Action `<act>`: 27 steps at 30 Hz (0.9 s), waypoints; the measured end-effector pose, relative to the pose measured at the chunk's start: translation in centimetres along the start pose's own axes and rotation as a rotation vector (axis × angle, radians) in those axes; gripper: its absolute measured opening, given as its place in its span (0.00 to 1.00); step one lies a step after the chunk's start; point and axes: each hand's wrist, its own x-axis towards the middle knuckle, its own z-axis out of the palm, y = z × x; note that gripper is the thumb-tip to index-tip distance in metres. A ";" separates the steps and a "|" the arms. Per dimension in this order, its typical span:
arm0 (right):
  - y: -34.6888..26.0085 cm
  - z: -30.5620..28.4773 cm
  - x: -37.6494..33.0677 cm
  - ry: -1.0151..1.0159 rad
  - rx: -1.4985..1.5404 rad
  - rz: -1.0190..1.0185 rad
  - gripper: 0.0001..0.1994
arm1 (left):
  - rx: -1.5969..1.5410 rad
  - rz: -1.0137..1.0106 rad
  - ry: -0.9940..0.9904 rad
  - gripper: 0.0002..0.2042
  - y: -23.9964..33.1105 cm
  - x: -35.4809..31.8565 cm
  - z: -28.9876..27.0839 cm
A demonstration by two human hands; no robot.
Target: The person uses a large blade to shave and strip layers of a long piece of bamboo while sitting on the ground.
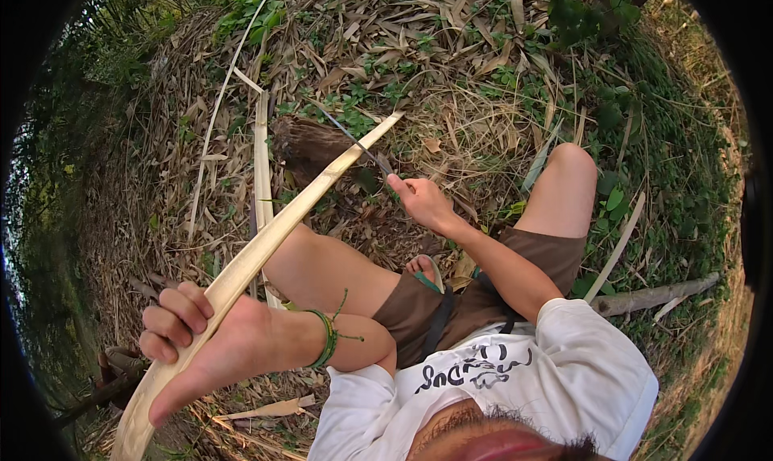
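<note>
Stretching over leafy ground [451, 131], the long pale strip [282, 219] is held tight in the L hand [233, 336]; the R hand [423, 204] grips a knife [338, 125] across its far end (touching? can't tell). Looks mostly smooth, w/ prob. a bit left to trim.

Room opens right of the strip tip [391, 121]; a log [310, 143] obstructs the left

Head camera, left of pair | looked steeply down from head height | shirt [580, 380] and left hand [233, 336] sat near, right hand [424, 203] and leafy ground [386, 26] farther | view spread wide, fisheye-round
</note>
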 end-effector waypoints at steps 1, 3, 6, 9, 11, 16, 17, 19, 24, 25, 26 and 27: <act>-0.8 0.1 -1.7 -0.010 -0.020 -0.057 0.36 | 0.041 0.015 0.012 0.38 1.8 0.6 -0.9; -2.4 0.2 -5.0 -0.039 0.019 -0.160 0.34 | 0.140 0.019 -0.008 0.41 5.2 2.7 -3.3; 1.6 2.1 -5.0 0.044 -0.014 -0.332 0.32 | 0.055 -0.001 -0.087 0.42 7.8 5.5 -4.5; 9.4 3.1 -1.1 0.247 -0.248 -0.159 0.33 | 0.161 -0.004 -0.115 0.42 7.6 5.2 -2.3; 13.7 1.7 2.2 0.337 -0.239 0.395 0.38 | 0.181 0.008 -0.083 0.42 6.9 4.7 -1.1; 15.9 -0.1 2.9 0.317 -0.087 0.474 0.41 | 0.130 0.048 -0.181 0.41 6.4 3.2 0.7; 13.4 1.4 2.0 0.305 -0.058 0.374 0.40 | 0.135 0.070 -0.189 0.41 6.5 3.4 0.6; 6.5 3.5 -1.2 0.085 0.046 0.244 0.39 | -0.088 0.018 -0.421 0.42 7.2 5.3 -0.9; -4.2 -0.6 -7.7 -0.106 0.190 0.016 0.32 | -0.596 -0.207 -0.977 0.44 6.5 5.2 0.4; -5.9 -1.2 -9.0 -0.148 0.235 0.003 0.31 | -0.637 -0.220 -1.045 0.44 6.5 4.8 0.9; -7.6 -1.3 -10.2 -0.179 0.217 -0.105 0.28 | -0.656 -0.235 -1.009 0.42 6.8 4.4 1.3; -8.9 -1.9 -11.2 -0.189 0.194 -0.213 0.25 | -0.700 -0.244 -1.038 0.41 6.8 3.7 1.6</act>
